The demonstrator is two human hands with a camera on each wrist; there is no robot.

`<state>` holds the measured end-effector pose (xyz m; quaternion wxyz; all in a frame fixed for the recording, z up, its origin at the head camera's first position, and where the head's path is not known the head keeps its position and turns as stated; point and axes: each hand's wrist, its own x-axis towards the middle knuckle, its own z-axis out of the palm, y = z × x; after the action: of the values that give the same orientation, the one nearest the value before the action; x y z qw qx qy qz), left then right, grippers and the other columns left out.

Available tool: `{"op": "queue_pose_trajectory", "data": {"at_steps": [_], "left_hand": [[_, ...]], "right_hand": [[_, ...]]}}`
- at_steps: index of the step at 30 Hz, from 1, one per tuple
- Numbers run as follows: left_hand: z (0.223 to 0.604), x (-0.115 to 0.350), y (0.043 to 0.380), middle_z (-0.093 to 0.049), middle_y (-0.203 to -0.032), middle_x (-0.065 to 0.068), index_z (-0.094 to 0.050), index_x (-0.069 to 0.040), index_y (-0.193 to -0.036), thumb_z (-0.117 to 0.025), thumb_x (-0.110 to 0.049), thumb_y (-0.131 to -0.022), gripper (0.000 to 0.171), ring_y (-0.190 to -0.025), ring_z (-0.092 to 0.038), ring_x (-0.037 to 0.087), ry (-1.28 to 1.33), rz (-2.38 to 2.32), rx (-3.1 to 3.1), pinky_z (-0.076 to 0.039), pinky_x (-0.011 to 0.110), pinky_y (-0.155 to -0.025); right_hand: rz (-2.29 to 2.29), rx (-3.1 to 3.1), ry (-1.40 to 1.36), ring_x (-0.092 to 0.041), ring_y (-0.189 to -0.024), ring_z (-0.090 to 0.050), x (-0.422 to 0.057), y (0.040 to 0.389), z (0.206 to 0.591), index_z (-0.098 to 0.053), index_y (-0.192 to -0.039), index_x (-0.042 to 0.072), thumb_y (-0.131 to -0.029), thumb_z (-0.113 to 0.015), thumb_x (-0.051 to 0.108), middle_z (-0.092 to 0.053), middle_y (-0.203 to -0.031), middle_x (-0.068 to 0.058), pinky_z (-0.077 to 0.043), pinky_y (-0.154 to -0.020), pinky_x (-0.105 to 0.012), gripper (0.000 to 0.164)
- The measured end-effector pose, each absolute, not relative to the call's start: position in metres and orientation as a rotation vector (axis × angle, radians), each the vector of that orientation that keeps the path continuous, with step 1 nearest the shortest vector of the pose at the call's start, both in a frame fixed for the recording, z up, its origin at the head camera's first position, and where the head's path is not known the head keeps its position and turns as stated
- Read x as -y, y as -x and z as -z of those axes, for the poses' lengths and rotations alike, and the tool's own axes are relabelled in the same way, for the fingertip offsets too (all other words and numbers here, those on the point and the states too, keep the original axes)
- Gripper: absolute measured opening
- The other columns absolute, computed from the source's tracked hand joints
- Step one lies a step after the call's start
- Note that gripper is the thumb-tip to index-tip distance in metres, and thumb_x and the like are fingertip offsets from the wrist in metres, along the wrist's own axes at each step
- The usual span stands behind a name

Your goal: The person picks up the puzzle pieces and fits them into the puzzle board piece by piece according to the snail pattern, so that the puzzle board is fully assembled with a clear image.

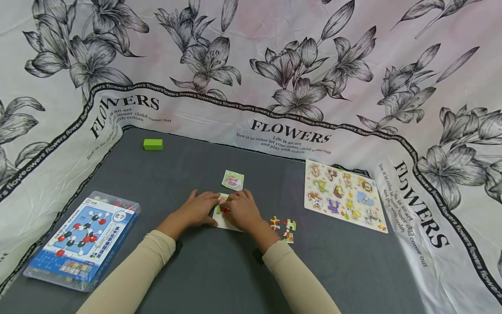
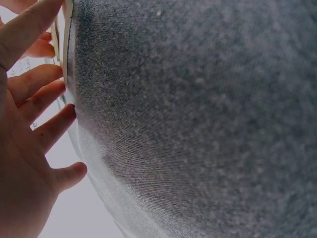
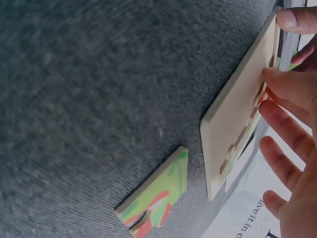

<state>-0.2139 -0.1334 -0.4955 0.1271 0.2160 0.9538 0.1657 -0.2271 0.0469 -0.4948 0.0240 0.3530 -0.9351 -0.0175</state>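
Observation:
Near the middle of the table lies a small pale puzzle board (image 1: 227,224), with green, pink and red puzzle pieces (image 1: 220,205) on its far part. My left hand (image 1: 196,210) rests at the board's left side, its fingers extended and the thumb against the near left corner. Over the pieces, my right hand (image 1: 245,212) pinches a small red puzzle piece (image 3: 263,95) at the board's surface; the fingers hide much of it. To the right of that hand lie loose puzzle pieces, one red and yellow (image 1: 275,223), one green and red (image 1: 290,224), another (image 1: 289,237) just below.
A square picture card (image 1: 233,180) lies just beyond the board. Farther right is a large animal picture board (image 1: 339,196). On the left sits a plastic case with a molecule picture (image 1: 84,240), and a green block (image 1: 153,144) stands far left. Flowered cloth (image 1: 219,104) borders the table.

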Motion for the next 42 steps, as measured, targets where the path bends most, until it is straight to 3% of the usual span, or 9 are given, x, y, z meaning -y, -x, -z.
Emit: {"op": "queue_pose_trajectory", "data": {"at_steps": [9, 16, 21, 27, 35, 42], "left_hand": [[0.497, 0.134, 0.215, -0.044, -0.150, 0.009, -0.059, -0.007, -0.130, -0.081, -0.038, -0.077, 0.065, -0.140, -0.036, 0.030, -0.646, -0.475, -2.778, -0.018, 0.070, -0.110], [0.499, 0.130, 0.213, -0.043, -0.150, 0.010, -0.058, -0.007, -0.132, -0.081, -0.038, -0.077, 0.067, -0.140, -0.036, 0.031, -0.638, -0.481, -2.766, -0.017, 0.069, -0.110], [0.501, 0.126, 0.212, -0.042, -0.151, 0.010, -0.055, -0.005, -0.135, -0.081, -0.038, -0.078, 0.071, -0.141, -0.034, 0.032, -0.637, -0.498, -2.750, -0.015, 0.069, -0.111], [0.501, 0.131, 0.214, -0.042, -0.151, 0.010, -0.054, -0.004, -0.137, -0.081, -0.041, -0.076, 0.076, -0.141, -0.034, 0.032, -0.633, -0.474, -2.785, -0.015, 0.068, -0.111], [0.501, 0.135, 0.213, -0.042, -0.151, 0.013, -0.054, -0.003, -0.136, -0.081, -0.041, -0.076, 0.076, -0.140, -0.035, 0.035, -0.648, -0.486, -2.799, -0.015, 0.070, -0.110], [0.500, 0.132, 0.215, -0.042, -0.151, 0.014, -0.054, -0.002, -0.136, -0.081, -0.040, -0.076, 0.076, -0.140, -0.035, 0.035, -0.671, -0.507, -2.786, -0.015, 0.071, -0.109]], "right_hand": [[0.046, 2.934, -1.054, -0.020, -0.110, -0.059, -0.046, 0.227, 0.496, -0.075, -0.111, 0.030, -0.092, -0.065, 0.024, -0.069, -0.107, 0.006, -0.033, -0.110, -0.052, 0.022], [-0.035, 2.944, -1.026, -0.020, -0.112, -0.058, -0.055, 0.224, 0.499, -0.074, -0.111, 0.027, -0.092, -0.066, 0.027, -0.069, -0.112, 0.006, -0.032, -0.111, -0.053, 0.020], [-0.181, 2.908, -0.999, -0.020, -0.109, -0.060, -0.083, 0.226, 0.494, -0.076, -0.108, 0.023, -0.090, -0.071, 0.028, -0.071, -0.109, 0.005, -0.036, -0.107, -0.049, 0.020], [-0.299, 2.949, -1.019, -0.026, -0.112, -0.059, -0.125, 0.232, 0.489, -0.075, -0.108, 0.017, -0.088, -0.073, 0.020, -0.070, -0.110, 0.000, -0.035, -0.108, -0.053, 0.021], [-0.273, 3.024, -0.955, -0.028, -0.113, -0.059, -0.170, 0.229, 0.490, -0.074, -0.109, 0.018, -0.085, -0.075, 0.019, -0.070, -0.113, -0.003, -0.033, -0.108, -0.053, 0.024], [-0.265, 3.051, -0.936, -0.024, -0.106, -0.061, -0.196, 0.223, 0.489, -0.076, -0.105, 0.021, -0.082, -0.074, 0.015, -0.072, -0.106, 0.003, -0.036, -0.106, -0.051, 0.023]]}}
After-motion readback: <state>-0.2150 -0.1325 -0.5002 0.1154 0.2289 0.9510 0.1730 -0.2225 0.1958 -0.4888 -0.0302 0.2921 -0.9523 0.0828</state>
